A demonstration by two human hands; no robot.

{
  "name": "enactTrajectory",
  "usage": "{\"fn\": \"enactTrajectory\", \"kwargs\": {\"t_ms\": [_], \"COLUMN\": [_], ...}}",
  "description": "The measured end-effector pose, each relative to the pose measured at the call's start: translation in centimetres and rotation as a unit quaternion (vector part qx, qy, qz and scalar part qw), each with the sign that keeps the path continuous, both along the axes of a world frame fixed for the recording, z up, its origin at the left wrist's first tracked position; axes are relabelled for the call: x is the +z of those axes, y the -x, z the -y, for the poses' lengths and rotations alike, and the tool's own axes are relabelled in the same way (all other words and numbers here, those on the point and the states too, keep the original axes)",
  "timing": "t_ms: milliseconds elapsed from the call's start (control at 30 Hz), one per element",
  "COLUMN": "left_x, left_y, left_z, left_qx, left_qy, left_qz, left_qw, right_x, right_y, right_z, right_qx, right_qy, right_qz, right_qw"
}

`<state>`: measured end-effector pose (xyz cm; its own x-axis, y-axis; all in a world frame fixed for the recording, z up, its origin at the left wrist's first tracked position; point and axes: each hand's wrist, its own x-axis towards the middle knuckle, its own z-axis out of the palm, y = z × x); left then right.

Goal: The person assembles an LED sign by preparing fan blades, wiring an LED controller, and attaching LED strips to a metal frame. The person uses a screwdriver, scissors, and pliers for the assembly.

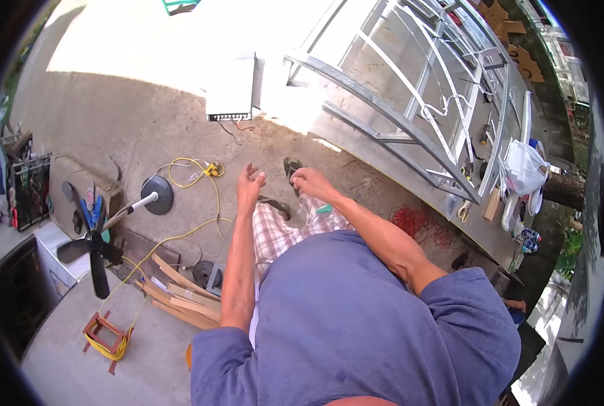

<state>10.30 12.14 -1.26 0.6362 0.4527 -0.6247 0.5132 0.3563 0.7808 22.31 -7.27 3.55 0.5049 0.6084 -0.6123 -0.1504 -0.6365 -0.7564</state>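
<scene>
My left hand (250,181) is raised in front of my body, its fingers loosely bent and apart, with nothing visible in it. Just to the right, my right hand (308,181) has its fingers curled together; whatever they hold, if anything, is too small to tell. Below the hands are plaid shorts (272,237) with a small green item (324,209) on them. One camouflage shoe (292,166) shows beside my right hand, and the other is partly below my left hand.
A metal frame (383,115) rests on a long board at the right, near a white plastic bag (524,168). A power supply box (231,88) sits ahead on the concrete. At the left are a black fan (93,238), a yellow cord (218,196) and wood strips (187,298).
</scene>
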Motion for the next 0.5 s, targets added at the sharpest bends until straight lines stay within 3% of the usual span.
{"fn": "enactTrajectory", "kwargs": {"t_ms": [167,500], "left_x": [-2.4,-5.1], "left_y": [-6.7,-11.5], "left_z": [-4.0,-5.1], "left_qx": [0.06,-0.006], "left_qy": [0.051,0.049], "left_qz": [0.008,-0.033], "left_qw": [0.997,0.998], "right_x": [-0.3,5.7], "right_y": [0.3,6.0], "right_z": [5.8,10.2], "right_qx": [-0.004,-0.281], "right_qy": [0.024,0.095], "right_qz": [0.023,-0.065], "right_qw": [0.999,0.953]}}
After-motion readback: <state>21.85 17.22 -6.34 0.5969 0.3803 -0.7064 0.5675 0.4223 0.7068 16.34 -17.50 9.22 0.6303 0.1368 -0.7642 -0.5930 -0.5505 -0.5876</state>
